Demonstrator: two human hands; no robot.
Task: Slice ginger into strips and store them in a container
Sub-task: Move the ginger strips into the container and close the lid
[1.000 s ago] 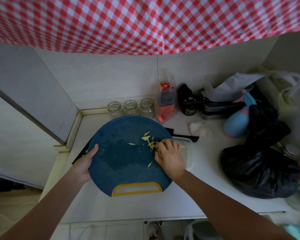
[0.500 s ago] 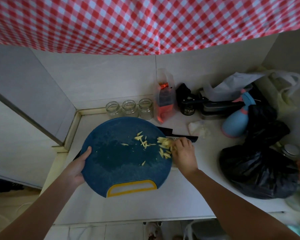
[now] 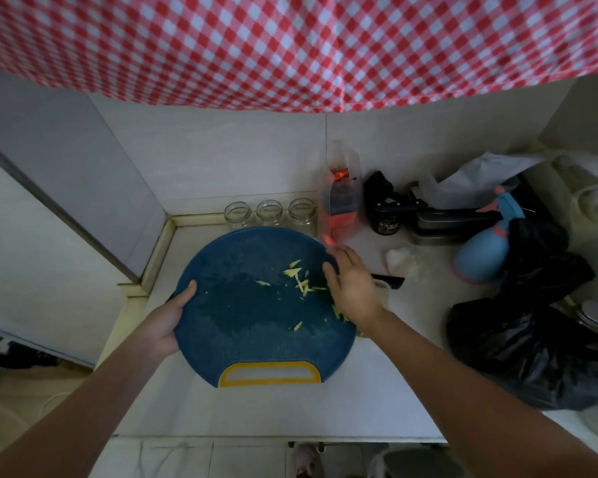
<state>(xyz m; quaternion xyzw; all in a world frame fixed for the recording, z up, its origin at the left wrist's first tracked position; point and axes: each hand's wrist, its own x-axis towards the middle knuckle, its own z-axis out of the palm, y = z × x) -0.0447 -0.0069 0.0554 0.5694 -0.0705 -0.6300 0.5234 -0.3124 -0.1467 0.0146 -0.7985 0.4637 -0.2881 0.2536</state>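
Left to right.

Left hand (image 3: 168, 319): clamped on the left rim of the round blue plastic cutting board (image 3: 242, 322), thumb over the top, palm against the edge. The board is stiff, light and one-hand manageable. Its face is pebbled and looks wet, so I'd expect scraps to cling. The yellow-trimmed handle slot (image 3: 270, 374) on the near side is the obvious hold, but the rim grip works for tipping.

The board covers the left half of the white counter (image 3: 263, 415), close to the rear-left corner.

Pale yellow ginger strips (image 3: 299, 277): thin, short slivers scattered over the board's right half, with a few more at its right edge by the wrist. They weigh almost nothing, are limp and damp, and stick to plastic and skin. Pinching is a poor option; I'd sweep them with flat fingers off the edge.

Right hand (image 3: 354, 288): released, fingers straight and spread over the board's right edge, holding nothing.

Clear plastic container (image 3: 382, 288): only a translucent sliver shows past that hand, just off the board's right edge. I think that's it, but it's mostly hidden. A thin-walled tub would slide if bumped.

Black knife handle (image 3: 389, 280) lies just behind it. Three clear glass jars (image 3: 269, 212) stand along the rear edge.
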